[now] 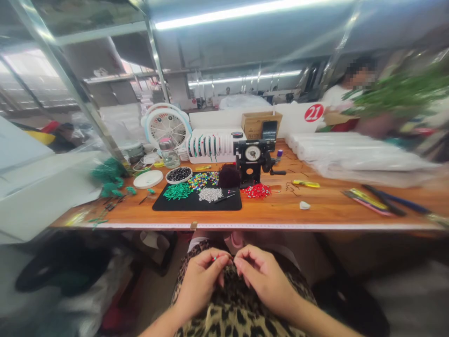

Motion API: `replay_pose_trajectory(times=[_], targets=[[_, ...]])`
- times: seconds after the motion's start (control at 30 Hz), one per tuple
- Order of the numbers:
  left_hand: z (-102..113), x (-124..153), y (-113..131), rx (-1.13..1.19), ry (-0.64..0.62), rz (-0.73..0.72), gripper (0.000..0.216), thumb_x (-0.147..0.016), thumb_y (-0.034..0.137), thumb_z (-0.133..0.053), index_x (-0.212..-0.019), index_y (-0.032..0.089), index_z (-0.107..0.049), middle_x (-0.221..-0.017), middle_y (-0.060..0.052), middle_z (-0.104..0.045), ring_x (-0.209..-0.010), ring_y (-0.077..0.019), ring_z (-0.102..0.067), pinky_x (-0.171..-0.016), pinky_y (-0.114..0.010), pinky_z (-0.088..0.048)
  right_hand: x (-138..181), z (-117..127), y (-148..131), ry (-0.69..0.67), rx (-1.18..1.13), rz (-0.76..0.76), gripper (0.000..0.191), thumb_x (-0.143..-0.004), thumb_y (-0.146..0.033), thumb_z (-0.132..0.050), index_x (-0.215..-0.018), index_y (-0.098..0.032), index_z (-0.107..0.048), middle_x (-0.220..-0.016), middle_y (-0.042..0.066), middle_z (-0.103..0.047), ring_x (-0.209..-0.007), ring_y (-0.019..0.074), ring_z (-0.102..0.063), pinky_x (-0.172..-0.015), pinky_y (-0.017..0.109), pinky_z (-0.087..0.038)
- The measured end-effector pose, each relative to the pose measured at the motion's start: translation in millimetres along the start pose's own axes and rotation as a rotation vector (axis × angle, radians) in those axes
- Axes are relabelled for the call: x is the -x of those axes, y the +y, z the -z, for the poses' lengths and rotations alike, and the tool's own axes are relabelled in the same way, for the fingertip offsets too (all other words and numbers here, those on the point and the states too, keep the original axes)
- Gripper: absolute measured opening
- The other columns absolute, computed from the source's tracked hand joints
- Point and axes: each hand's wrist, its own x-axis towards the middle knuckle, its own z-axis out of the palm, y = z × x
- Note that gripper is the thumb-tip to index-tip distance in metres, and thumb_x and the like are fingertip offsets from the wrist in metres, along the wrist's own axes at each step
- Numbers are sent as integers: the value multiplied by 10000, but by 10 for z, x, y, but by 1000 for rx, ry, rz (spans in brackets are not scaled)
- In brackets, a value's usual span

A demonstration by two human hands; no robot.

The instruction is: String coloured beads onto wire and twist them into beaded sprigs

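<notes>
The worktop [280,216] spans the view, its front edge lined with a white measuring strip [252,227]. White rolls [354,153] fill its back right corner; a fan [167,128] stands near its back edge, left of the middle. A black mat [196,206] lies by the front edge, also left of the middle. Along the back edge, right of the fan, come a spool rack [210,146] and a box [261,124], with a black machine [249,164] in front of the box.

Past the front edge, over the lap [238,311], are 2 hands, fingertips near each other. The left hand [206,269] pinches a tiny red-and-green piece [215,258] between thumb and finger. The right hand [257,271] has its thumb and fingertips drawn together; I cannot tell whether it holds anything.

A dark ball [229,177] sits at the mat's back right corner, a dish [179,175] of black beads at its back left. Between and below lie 3 piles: green tubes [177,191], mixed beads [200,181], silver beads [210,194]. Red bits [257,191] lie off the mat's right edge.
</notes>
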Motion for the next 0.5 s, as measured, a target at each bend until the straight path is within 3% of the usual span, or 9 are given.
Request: replay_pose_trajectory(times=[0.3,0.5], targets=[[-21,2,40,100,17,31,287,-702,430,-657,-683,148,-608,-399,53,-480,-381,-61,-365,-423,-184,-262,-1,-3,36,-9,-100,3,222,-845,-330,-483,-699,-163,-494,-580,-43,-443,-503,82,-393,-481,200,-317],[-1,-24,-4,152,28,59,302,-700,445,-658,-684,152,-589,-392,63,-460,-374,-52,-337,-410,-173,-233,13,-6,26,-13,-161,-80,257,-850,-373,-480,-696,-167,-468,-552,-55,-419,-467,74,-367,-455,197,-290]])
